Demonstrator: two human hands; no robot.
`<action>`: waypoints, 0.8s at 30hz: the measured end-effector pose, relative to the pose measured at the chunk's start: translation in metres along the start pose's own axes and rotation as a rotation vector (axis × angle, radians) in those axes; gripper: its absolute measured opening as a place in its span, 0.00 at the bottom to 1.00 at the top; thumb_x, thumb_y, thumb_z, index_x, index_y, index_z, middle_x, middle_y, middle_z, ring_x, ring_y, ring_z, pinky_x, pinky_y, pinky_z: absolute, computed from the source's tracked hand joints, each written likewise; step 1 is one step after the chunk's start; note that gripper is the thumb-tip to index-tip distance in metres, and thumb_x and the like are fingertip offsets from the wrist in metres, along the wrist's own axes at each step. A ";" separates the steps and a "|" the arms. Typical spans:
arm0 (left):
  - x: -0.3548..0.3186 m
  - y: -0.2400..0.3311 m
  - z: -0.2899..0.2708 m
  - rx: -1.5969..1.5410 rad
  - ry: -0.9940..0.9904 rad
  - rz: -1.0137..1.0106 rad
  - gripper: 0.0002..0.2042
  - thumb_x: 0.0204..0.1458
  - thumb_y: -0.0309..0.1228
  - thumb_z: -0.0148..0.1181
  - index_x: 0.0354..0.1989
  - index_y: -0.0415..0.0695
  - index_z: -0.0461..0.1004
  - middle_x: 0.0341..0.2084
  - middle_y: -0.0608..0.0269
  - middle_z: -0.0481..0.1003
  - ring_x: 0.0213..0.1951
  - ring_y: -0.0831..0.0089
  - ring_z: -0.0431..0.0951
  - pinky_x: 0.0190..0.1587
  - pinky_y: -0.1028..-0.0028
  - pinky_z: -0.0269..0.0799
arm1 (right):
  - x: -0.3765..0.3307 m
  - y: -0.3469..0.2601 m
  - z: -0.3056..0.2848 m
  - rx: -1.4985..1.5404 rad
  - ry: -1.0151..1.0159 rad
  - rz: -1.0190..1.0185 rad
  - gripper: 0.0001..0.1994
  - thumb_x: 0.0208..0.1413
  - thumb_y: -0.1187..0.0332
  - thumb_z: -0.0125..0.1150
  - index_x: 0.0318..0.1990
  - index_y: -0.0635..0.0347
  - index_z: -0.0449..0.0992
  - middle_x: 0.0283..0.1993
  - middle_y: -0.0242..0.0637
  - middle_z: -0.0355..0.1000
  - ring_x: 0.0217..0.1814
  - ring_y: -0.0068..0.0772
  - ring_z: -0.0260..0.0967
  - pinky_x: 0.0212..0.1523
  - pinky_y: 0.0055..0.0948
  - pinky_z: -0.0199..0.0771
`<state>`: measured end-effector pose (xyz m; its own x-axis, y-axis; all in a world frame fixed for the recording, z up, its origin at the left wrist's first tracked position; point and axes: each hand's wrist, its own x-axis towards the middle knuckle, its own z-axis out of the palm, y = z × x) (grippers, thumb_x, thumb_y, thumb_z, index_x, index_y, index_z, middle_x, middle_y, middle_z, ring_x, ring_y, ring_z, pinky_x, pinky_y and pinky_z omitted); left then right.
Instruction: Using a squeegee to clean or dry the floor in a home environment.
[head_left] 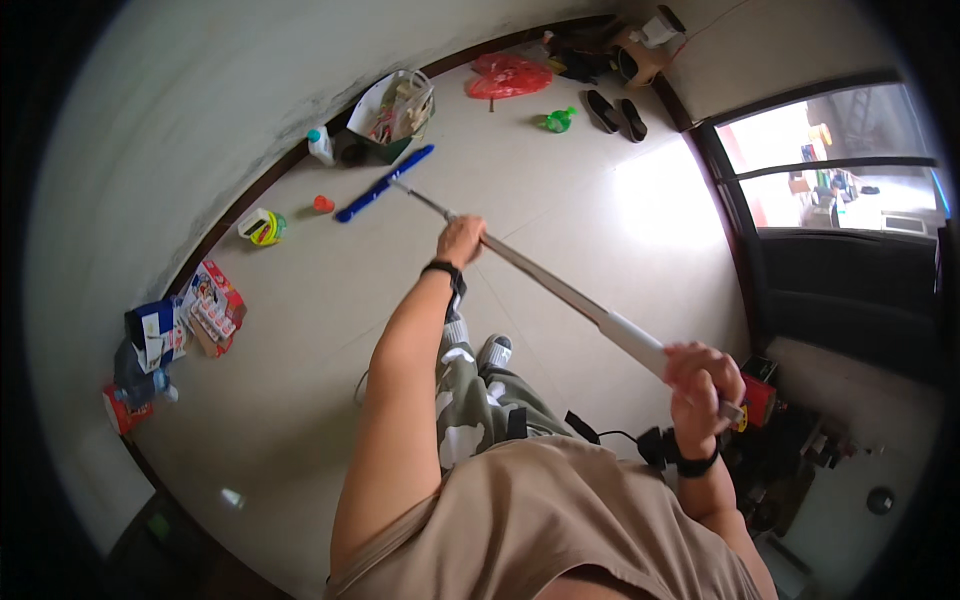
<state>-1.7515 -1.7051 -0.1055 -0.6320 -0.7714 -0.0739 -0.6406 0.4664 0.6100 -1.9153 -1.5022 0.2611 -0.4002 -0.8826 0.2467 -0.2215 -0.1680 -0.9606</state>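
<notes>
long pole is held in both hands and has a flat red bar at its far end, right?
The head view shows that the flat bar at the far end is blue, not red; the long pole is indeed held in the left hand and right hand.

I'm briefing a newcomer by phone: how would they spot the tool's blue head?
On the floor by the wall stands an open bin holding crumpled plastic. Just in front is the blue head: a long, narrow bar, unlike the white bottle and orange item nearby.
</notes>
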 end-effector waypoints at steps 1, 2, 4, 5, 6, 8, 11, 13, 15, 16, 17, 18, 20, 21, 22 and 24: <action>-0.009 0.020 0.003 -0.064 0.008 0.051 0.05 0.38 0.23 0.54 0.25 0.45 0.68 0.25 0.56 0.70 0.33 0.57 0.71 0.35 0.64 0.68 | 0.000 -0.011 -0.010 -0.002 0.042 0.011 0.10 0.47 0.76 0.46 0.16 0.59 0.59 0.15 0.36 0.62 0.17 0.29 0.62 0.34 0.37 0.70; -0.022 0.039 0.005 -0.122 0.017 0.095 0.06 0.36 0.22 0.56 0.25 0.45 0.67 0.24 0.56 0.70 0.32 0.57 0.71 0.36 0.64 0.69 | -0.001 -0.021 -0.022 -0.001 0.063 0.047 0.10 0.47 0.75 0.47 0.16 0.59 0.58 0.14 0.36 0.61 0.16 0.28 0.61 0.33 0.37 0.70; -0.039 0.072 0.021 -0.144 -0.011 0.140 0.07 0.37 0.26 0.57 0.25 0.47 0.67 0.23 0.57 0.70 0.31 0.58 0.71 0.33 0.63 0.69 | -0.003 -0.051 -0.045 -0.067 0.072 0.079 0.11 0.48 0.72 0.49 0.16 0.59 0.58 0.14 0.36 0.60 0.15 0.26 0.59 0.31 0.34 0.70; -0.050 0.090 0.027 -0.156 -0.074 0.122 0.06 0.37 0.28 0.57 0.25 0.47 0.67 0.23 0.57 0.70 0.32 0.58 0.71 0.33 0.63 0.69 | -0.007 -0.062 -0.054 -0.072 0.101 0.090 0.11 0.48 0.71 0.49 0.16 0.58 0.58 0.13 0.35 0.60 0.15 0.26 0.60 0.31 0.33 0.70; -0.056 0.110 0.028 -0.171 -0.132 0.107 0.07 0.37 0.30 0.57 0.25 0.47 0.67 0.23 0.57 0.70 0.32 0.58 0.71 0.33 0.62 0.69 | -0.008 -0.073 -0.061 -0.082 0.129 0.098 0.11 0.48 0.71 0.48 0.17 0.58 0.59 0.13 0.34 0.61 0.15 0.25 0.60 0.31 0.32 0.70; -0.067 0.145 0.021 -0.199 -0.169 0.119 0.07 0.37 0.34 0.57 0.23 0.46 0.68 0.23 0.56 0.71 0.32 0.57 0.72 0.32 0.61 0.70 | -0.010 -0.086 -0.078 -0.079 0.153 0.087 0.11 0.48 0.70 0.50 0.17 0.57 0.59 0.13 0.33 0.61 0.15 0.25 0.61 0.32 0.32 0.70; -0.055 0.158 0.022 -0.146 -0.399 0.150 0.06 0.38 0.35 0.57 0.23 0.47 0.70 0.24 0.56 0.72 0.32 0.56 0.73 0.33 0.61 0.69 | -0.005 -0.083 -0.099 -0.019 0.086 0.012 0.11 0.47 0.67 0.55 0.18 0.55 0.60 0.14 0.32 0.63 0.16 0.24 0.62 0.33 0.30 0.70; -0.037 0.163 0.018 -0.073 -0.567 0.211 0.08 0.39 0.38 0.56 0.24 0.49 0.71 0.25 0.55 0.73 0.32 0.55 0.73 0.33 0.60 0.68 | 0.010 -0.074 -0.109 0.100 -0.024 -0.103 0.12 0.45 0.66 0.61 0.22 0.55 0.62 0.18 0.34 0.66 0.16 0.27 0.64 0.34 0.31 0.71; -0.014 0.184 0.003 -0.066 -0.611 0.244 0.08 0.40 0.38 0.56 0.24 0.49 0.71 0.24 0.55 0.73 0.32 0.54 0.73 0.33 0.60 0.67 | 0.016 -0.072 -0.130 0.107 -0.075 -0.135 0.12 0.45 0.66 0.61 0.24 0.56 0.62 0.19 0.34 0.66 0.17 0.27 0.64 0.35 0.32 0.71; -0.002 0.190 -0.002 -0.065 -0.648 0.265 0.08 0.40 0.38 0.56 0.24 0.49 0.72 0.24 0.55 0.73 0.31 0.54 0.73 0.33 0.60 0.67 | 0.021 -0.069 -0.141 0.117 -0.141 -0.166 0.12 0.46 0.65 0.61 0.25 0.56 0.62 0.19 0.34 0.66 0.18 0.28 0.65 0.36 0.33 0.71; 0.008 0.196 0.002 -0.105 -0.589 0.279 0.07 0.39 0.36 0.57 0.23 0.47 0.70 0.23 0.55 0.73 0.30 0.54 0.73 0.31 0.61 0.67 | 0.028 -0.074 -0.151 0.016 -0.172 -0.163 0.13 0.48 0.63 0.60 0.29 0.55 0.60 0.18 0.33 0.64 0.21 0.30 0.67 0.38 0.35 0.71; 0.021 0.206 0.002 -0.098 -0.589 0.275 0.07 0.39 0.36 0.57 0.23 0.47 0.70 0.23 0.55 0.73 0.30 0.54 0.73 0.31 0.61 0.67 | 0.036 -0.076 -0.157 0.024 -0.170 -0.166 0.13 0.48 0.63 0.60 0.29 0.55 0.60 0.18 0.33 0.64 0.21 0.30 0.67 0.38 0.35 0.71; 0.050 0.228 0.002 -0.280 -0.432 0.181 0.08 0.39 0.36 0.61 0.23 0.48 0.70 0.24 0.58 0.73 0.31 0.57 0.73 0.33 0.63 0.68 | 0.051 -0.076 -0.166 -0.047 0.168 -0.196 0.13 0.50 0.63 0.57 0.29 0.54 0.58 0.19 0.33 0.63 0.23 0.30 0.67 0.39 0.34 0.72; 0.062 0.235 0.004 -0.287 -0.321 0.259 0.05 0.40 0.30 0.58 0.22 0.46 0.68 0.23 0.58 0.71 0.30 0.57 0.72 0.32 0.63 0.68 | 0.058 -0.075 -0.175 -0.108 0.251 -0.181 0.16 0.49 0.58 0.58 0.29 0.53 0.56 0.20 0.34 0.62 0.23 0.29 0.67 0.37 0.33 0.72; 0.074 0.240 0.011 -0.286 -0.322 0.258 0.05 0.40 0.30 0.58 0.22 0.46 0.68 0.23 0.58 0.71 0.30 0.57 0.72 0.32 0.63 0.68 | 0.066 -0.072 -0.181 -0.107 0.252 -0.179 0.16 0.49 0.58 0.58 0.29 0.53 0.56 0.20 0.34 0.62 0.23 0.29 0.67 0.37 0.33 0.72; 0.102 0.245 0.020 -0.329 -0.063 0.346 0.04 0.39 0.24 0.52 0.25 0.45 0.66 0.23 0.57 0.69 0.29 0.56 0.71 0.29 0.62 0.66 | 0.088 -0.067 -0.190 -0.244 0.291 -0.272 0.20 0.46 0.52 0.59 0.27 0.54 0.55 0.20 0.34 0.62 0.23 0.28 0.66 0.36 0.32 0.72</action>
<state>-1.9821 -1.6612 0.0207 -0.8156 -0.5625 0.1358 -0.2224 0.5214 0.8238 -2.1043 -1.4853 0.3713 -0.5242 -0.6550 0.5443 -0.5418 -0.2367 -0.8065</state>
